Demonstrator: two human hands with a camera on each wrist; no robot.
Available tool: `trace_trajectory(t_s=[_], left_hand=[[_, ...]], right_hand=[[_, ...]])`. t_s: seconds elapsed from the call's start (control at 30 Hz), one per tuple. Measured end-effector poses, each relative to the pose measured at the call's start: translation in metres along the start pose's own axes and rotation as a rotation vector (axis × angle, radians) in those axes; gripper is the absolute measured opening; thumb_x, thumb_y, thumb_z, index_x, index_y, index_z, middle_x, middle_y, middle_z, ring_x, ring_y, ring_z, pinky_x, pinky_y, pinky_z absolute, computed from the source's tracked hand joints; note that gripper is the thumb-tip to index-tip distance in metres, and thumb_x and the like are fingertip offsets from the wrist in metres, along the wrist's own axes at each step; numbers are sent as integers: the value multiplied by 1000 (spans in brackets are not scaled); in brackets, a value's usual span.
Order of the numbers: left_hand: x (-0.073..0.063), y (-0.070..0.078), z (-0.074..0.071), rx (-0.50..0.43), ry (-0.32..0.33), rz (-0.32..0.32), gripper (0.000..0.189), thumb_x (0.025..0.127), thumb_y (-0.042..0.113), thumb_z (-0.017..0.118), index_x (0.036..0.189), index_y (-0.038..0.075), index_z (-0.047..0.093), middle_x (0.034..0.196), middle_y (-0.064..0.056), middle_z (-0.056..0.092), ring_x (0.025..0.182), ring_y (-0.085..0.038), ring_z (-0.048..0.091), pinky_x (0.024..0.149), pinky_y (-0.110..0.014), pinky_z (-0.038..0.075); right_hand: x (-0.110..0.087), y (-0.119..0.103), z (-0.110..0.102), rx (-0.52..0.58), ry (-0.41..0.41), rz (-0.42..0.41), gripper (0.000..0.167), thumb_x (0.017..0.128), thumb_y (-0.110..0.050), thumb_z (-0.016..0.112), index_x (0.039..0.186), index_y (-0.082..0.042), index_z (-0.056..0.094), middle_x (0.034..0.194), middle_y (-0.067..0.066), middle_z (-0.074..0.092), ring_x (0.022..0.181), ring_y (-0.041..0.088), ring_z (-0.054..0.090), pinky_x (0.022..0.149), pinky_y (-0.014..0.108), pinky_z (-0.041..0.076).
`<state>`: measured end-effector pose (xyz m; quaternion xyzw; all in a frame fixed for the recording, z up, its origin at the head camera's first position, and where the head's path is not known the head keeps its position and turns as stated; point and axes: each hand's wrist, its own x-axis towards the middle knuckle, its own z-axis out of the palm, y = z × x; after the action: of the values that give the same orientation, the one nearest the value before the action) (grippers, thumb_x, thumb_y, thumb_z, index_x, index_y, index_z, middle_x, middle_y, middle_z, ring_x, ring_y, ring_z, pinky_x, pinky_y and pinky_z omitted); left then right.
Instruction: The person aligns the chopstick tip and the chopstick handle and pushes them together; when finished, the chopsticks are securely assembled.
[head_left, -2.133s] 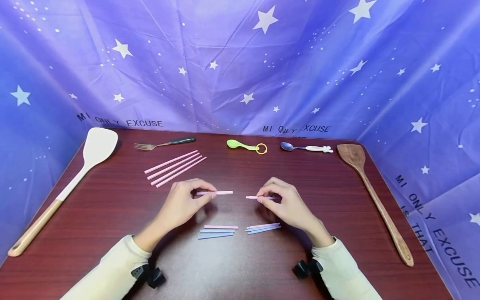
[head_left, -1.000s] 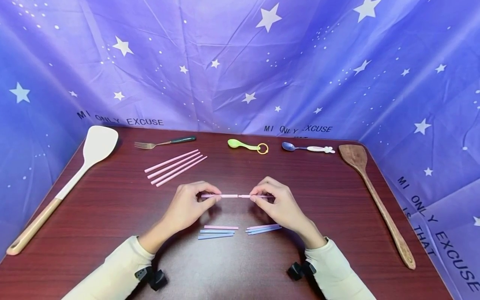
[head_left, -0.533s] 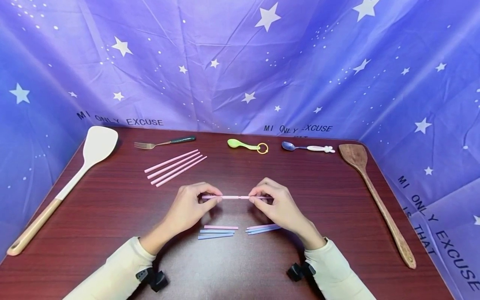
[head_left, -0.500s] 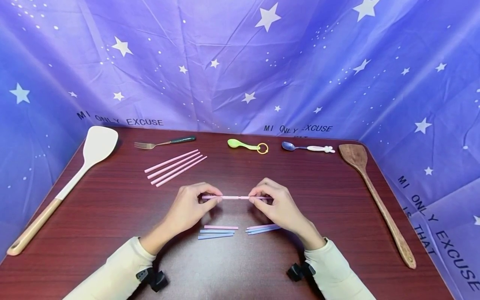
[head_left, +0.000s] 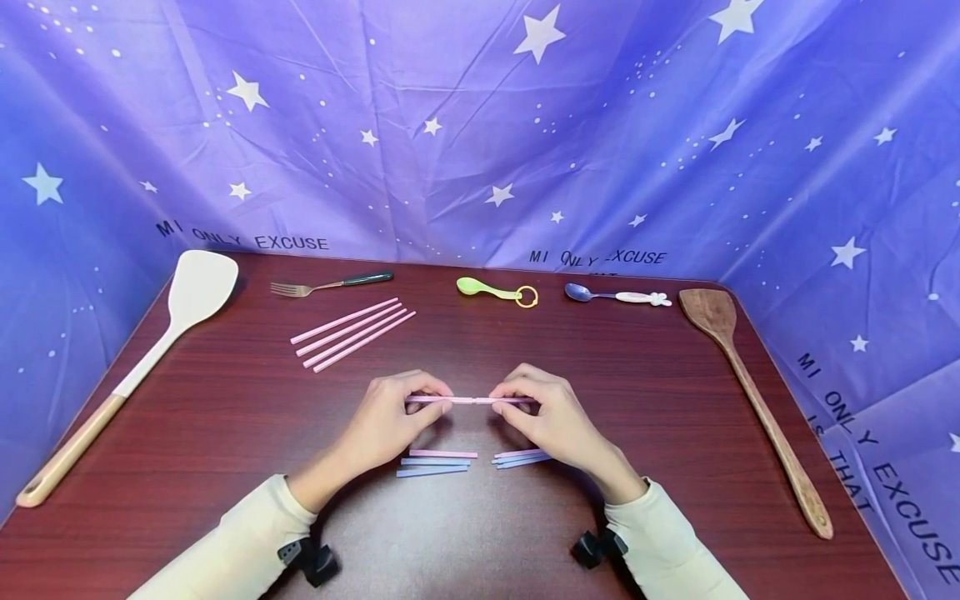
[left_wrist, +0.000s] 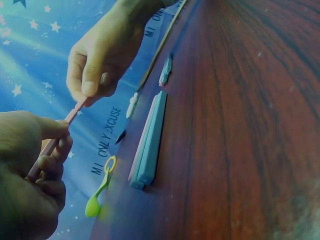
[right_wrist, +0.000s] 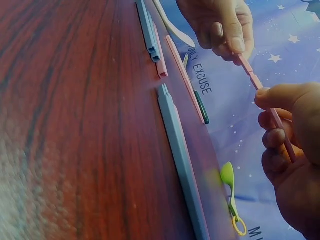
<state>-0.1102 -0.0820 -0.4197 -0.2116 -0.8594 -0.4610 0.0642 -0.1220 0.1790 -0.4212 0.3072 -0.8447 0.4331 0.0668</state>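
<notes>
My left hand (head_left: pixel 386 417) pinches a pink chopstick half (left_wrist: pixel 49 148) between thumb and fingers. Opposite it, a second, pink chopstick half (right_wrist: pixel 277 120) is gripped by my right hand (head_left: pixel 558 417). The two halves are in line end to end above the table, and a narrow notch shows at their joint in the right wrist view. Below the hands lie loose halves: a pink one (head_left: pixel 444 454) beside two blue ones (head_left: pixel 435 462) on the left, and a pink and blue bunch (head_left: pixel 521 457) on the right, partly hidden by my right hand.
Several long pink chopsticks (head_left: pixel 352 335) lie back left on the dark red table (head_left: pixel 465 542). Along the far edge are a fork (head_left: pixel 330 285), a green spoon (head_left: pixel 487 288) and a blue spoon (head_left: pixel 615 296). A white spatula (head_left: pixel 201 287) and wooden spatula (head_left: pixel 753 408) flank them.
My hands have come together and slightly nearer the body. The two pink halves, apart at first, now meet end to end, and the visible stretch between my fingertips is shorter.
</notes>
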Motion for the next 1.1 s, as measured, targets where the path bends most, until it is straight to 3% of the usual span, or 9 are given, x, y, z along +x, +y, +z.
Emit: trace_trajectory(t_s=[0.13, 0.37, 0.8, 1.1], left_hand=[[-1, 1, 1, -15, 1, 0, 9, 89, 16, 81, 93, 23, 77, 84, 12, 71, 65, -2, 52, 61, -20, 42], [-1, 2, 4, -61, -5, -12, 10, 91, 12, 78, 93, 21, 74, 84, 11, 71, 69, -2, 56, 64, -21, 46], [-3, 1, 6, -100, 33, 57, 11, 90, 7, 77, 90, 17, 72, 81, 9, 67, 66, -1, 49, 61, -21, 42], [-3, 1, 7, -122, 25, 54, 12, 90, 5, 76, 89, 16, 71, 81, 8, 66, 68, -2, 50, 62, -20, 43]], right_hand=[[0, 1, 1, 11, 23, -29, 7, 91, -10, 79, 96, -14, 79, 87, -7, 70, 77, 3, 60, 64, 19, 48], [-1, 0, 1, 45, 48, -9, 8, 90, -10, 80, 96, -16, 79, 86, -7, 71, 77, 3, 61, 65, 17, 49], [0, -6, 8, 95, 81, 5, 6, 89, -4, 79, 92, -10, 78, 81, -4, 68, 71, 4, 55, 60, 16, 44], [0, -7, 12, 106, 92, -15, 8, 88, -1, 78, 92, -8, 77, 82, -3, 68, 71, 5, 54, 61, 16, 43]])
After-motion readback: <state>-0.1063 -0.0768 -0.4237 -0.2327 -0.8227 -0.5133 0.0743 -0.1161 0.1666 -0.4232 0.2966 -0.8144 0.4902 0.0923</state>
